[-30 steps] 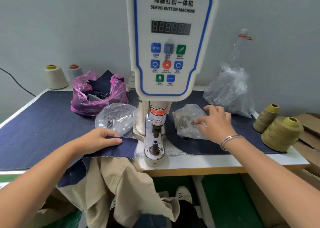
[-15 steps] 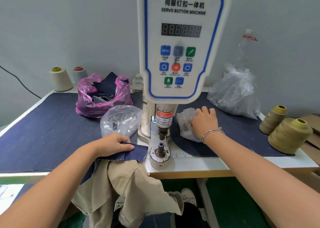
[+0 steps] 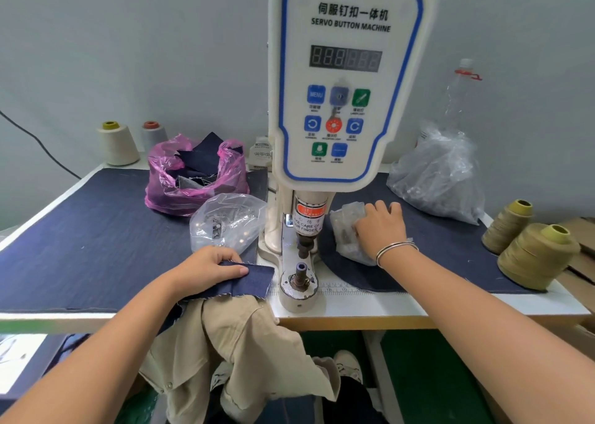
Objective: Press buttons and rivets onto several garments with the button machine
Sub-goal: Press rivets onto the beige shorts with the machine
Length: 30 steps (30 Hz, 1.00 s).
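The right hand [image 3: 380, 227] had moved from the top of the small clear bag [image 3: 346, 230] down into it, fingers curled on its contents, fetching a button. The left hand [image 3: 206, 267] stayed gripping the denim strip [image 3: 254, 282] beside the button machine [image 3: 341, 101], nothing yet loaded.

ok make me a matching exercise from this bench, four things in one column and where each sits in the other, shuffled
Things:
1. pink bag of denim scraps
2. two olive thread cones
3. denim strip
4. small clear bag

Places:
A. under the right hand, just right of the machine's press post
B. at the table's right edge
C. held by the left hand, left of the lower die
D. back left of the button machine, on the blue cloth

Pairs: 1-D, 2-B, 3-C, 4-A
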Each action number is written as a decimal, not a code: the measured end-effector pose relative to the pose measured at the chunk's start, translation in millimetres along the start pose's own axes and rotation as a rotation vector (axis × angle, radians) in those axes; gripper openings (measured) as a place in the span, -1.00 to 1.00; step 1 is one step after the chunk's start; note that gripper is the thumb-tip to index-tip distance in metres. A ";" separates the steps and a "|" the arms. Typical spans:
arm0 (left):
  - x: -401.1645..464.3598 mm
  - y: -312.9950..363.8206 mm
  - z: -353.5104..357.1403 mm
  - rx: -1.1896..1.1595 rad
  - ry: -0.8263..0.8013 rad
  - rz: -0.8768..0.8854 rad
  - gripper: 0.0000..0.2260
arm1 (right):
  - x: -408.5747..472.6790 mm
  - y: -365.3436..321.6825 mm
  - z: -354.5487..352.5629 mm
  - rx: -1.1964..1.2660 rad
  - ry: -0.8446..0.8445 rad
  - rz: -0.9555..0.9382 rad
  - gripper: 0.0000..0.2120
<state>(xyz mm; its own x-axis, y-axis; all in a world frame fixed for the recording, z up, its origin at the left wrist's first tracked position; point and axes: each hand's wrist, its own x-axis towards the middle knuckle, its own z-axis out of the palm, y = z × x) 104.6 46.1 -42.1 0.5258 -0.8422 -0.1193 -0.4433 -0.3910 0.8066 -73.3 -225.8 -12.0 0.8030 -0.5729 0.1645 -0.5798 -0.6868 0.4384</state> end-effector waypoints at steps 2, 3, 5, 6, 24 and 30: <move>-0.6 -1.2 1.6 0.011 0.010 -0.008 -0.90 | -0.1 -0.9 0.1 -0.025 0.007 -0.009 -0.77; -1.0 -1.4 2.0 0.015 0.015 -0.012 -0.90 | -0.4 -1.5 -0.2 -0.034 0.010 -0.013 -0.77; -1.9 -1.1 2.2 0.020 0.022 -0.019 -0.89 | -1.2 -2.8 -0.8 -0.044 0.013 -0.017 -0.78; -2.4 -0.8 2.2 0.028 0.029 -0.018 -0.89 | -1.6 -3.3 -0.9 -0.043 0.011 -0.014 -0.79; -8.6 -2.7 8.6 0.091 0.160 0.025 -0.79 | 0.1 1.2 3.3 0.210 -0.071 0.103 -0.79; -8.0 -3.7 8.2 0.081 0.162 0.031 -0.77 | -2.4 0.7 2.4 0.095 -0.007 0.036 -0.79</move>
<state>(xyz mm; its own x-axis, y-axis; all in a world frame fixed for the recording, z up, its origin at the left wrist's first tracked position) 96.2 51.3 -48.9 0.6179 -0.7862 0.0055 -0.5152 -0.3996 0.7582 -76.0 -226.0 -14.2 0.7807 -0.6007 0.1725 -0.6189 -0.7048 0.3466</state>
